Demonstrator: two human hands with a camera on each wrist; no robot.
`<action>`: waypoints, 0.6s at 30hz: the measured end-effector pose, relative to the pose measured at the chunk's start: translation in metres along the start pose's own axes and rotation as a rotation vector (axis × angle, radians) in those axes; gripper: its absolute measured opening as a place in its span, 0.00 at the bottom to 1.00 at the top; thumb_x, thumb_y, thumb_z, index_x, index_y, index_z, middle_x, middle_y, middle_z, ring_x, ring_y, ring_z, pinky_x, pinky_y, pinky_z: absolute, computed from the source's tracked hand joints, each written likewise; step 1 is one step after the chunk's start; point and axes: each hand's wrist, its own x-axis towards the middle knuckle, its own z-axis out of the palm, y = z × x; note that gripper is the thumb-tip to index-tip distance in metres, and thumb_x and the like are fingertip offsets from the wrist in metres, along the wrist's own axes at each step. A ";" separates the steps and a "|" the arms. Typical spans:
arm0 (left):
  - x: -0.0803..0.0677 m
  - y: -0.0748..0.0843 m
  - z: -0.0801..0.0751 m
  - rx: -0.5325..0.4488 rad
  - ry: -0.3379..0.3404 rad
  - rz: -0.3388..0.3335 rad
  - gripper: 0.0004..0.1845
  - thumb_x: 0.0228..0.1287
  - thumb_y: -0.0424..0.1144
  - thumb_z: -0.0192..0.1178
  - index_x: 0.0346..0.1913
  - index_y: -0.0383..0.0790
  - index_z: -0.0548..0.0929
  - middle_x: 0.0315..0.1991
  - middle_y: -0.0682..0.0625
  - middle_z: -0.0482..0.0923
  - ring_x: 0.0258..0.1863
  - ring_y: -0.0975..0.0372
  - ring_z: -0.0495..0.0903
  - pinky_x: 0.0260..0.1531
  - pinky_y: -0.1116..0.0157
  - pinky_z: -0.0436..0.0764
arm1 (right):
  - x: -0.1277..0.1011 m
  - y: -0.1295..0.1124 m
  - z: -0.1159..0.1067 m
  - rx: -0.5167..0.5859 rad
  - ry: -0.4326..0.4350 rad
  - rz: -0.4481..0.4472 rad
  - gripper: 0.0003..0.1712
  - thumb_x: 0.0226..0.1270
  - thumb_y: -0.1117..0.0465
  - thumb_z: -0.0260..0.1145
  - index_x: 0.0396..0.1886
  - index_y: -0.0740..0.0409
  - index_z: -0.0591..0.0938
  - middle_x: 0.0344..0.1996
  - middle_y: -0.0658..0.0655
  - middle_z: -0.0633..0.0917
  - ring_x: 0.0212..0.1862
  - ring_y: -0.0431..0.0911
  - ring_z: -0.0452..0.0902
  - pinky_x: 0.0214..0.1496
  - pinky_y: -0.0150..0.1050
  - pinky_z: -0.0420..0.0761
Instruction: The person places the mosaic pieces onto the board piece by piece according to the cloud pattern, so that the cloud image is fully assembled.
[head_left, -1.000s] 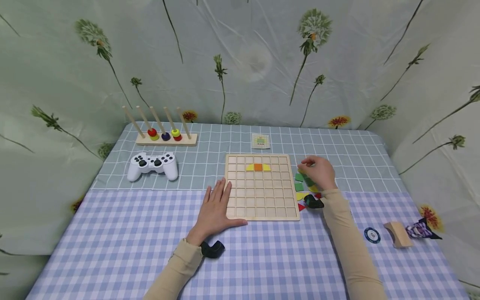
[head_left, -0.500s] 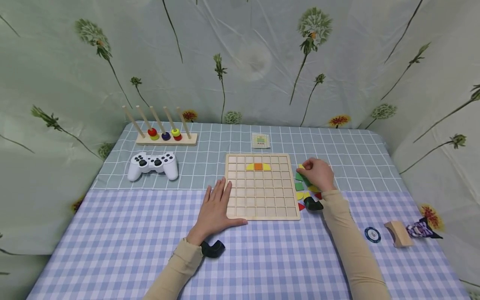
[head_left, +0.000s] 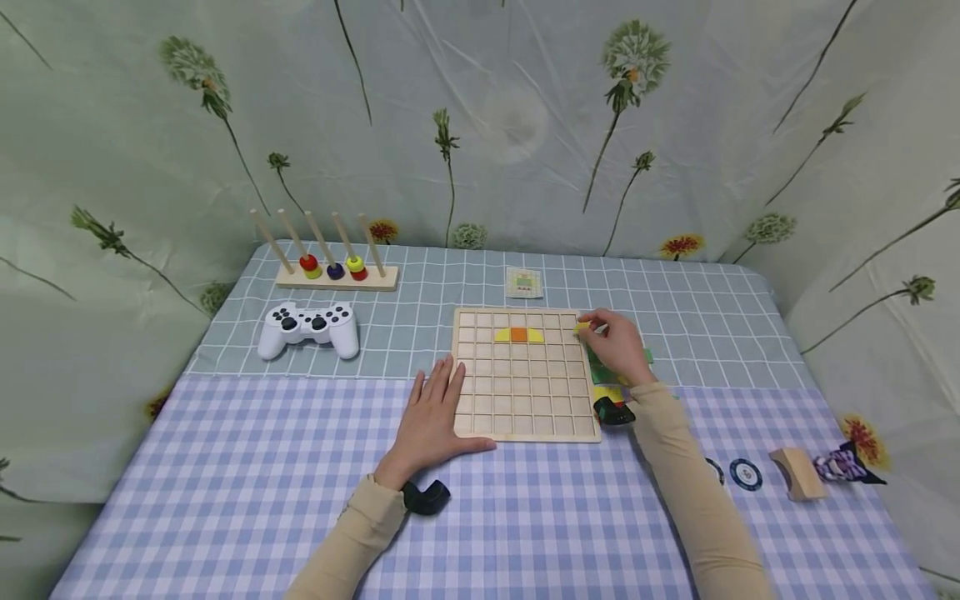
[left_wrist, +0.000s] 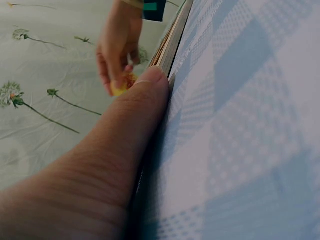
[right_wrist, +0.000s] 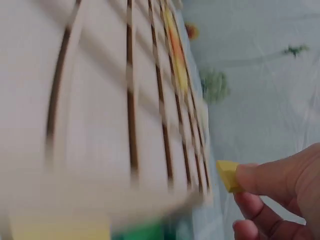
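Note:
A wooden grid board (head_left: 525,408) lies mid-table with two yellow pieces and an orange one (head_left: 518,335) in its second row. My right hand (head_left: 613,340) hovers over the board's far right corner and pinches a small yellow piece (head_left: 581,327) (right_wrist: 227,175) (left_wrist: 121,89) at the fingertips. Loose green, yellow and red pieces (head_left: 606,385) lie by the board's right edge, partly hidden under that hand. My left hand (head_left: 429,417) lies flat on the cloth, fingers straight, thumb (left_wrist: 135,120) against the board's left edge (left_wrist: 172,42).
A white game controller (head_left: 308,328) and a peg rack with coloured rings (head_left: 333,271) stand at the back left. A small pattern card (head_left: 522,282) lies behind the board. A round token (head_left: 746,474), a wooden block (head_left: 797,472) and a patterned cloth scrap (head_left: 846,462) sit at the right.
My right hand lifted from the pile of loose pieces and moved left and farther, over the board's corner, with a yellow piece pinched. The left hand stayed still.

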 end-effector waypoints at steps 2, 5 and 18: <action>0.000 0.000 0.000 0.003 -0.003 -0.001 0.66 0.41 0.77 0.58 0.75 0.37 0.47 0.75 0.40 0.40 0.73 0.52 0.38 0.69 0.53 0.35 | 0.001 -0.013 0.008 0.042 -0.029 -0.034 0.10 0.63 0.66 0.65 0.42 0.65 0.84 0.31 0.59 0.80 0.24 0.47 0.68 0.25 0.38 0.66; 0.000 0.000 0.001 0.012 -0.009 -0.006 0.67 0.41 0.78 0.57 0.75 0.37 0.46 0.75 0.41 0.40 0.73 0.52 0.38 0.69 0.53 0.35 | 0.004 -0.033 0.022 0.090 -0.085 -0.087 0.09 0.61 0.67 0.67 0.40 0.65 0.84 0.30 0.58 0.82 0.24 0.47 0.67 0.27 0.38 0.67; 0.001 0.000 0.000 0.014 -0.016 -0.004 0.67 0.41 0.78 0.57 0.75 0.37 0.46 0.75 0.40 0.39 0.73 0.52 0.38 0.69 0.52 0.36 | 0.013 -0.073 0.080 0.090 -0.278 -0.113 0.04 0.60 0.62 0.70 0.34 0.56 0.84 0.29 0.50 0.82 0.30 0.45 0.73 0.35 0.39 0.73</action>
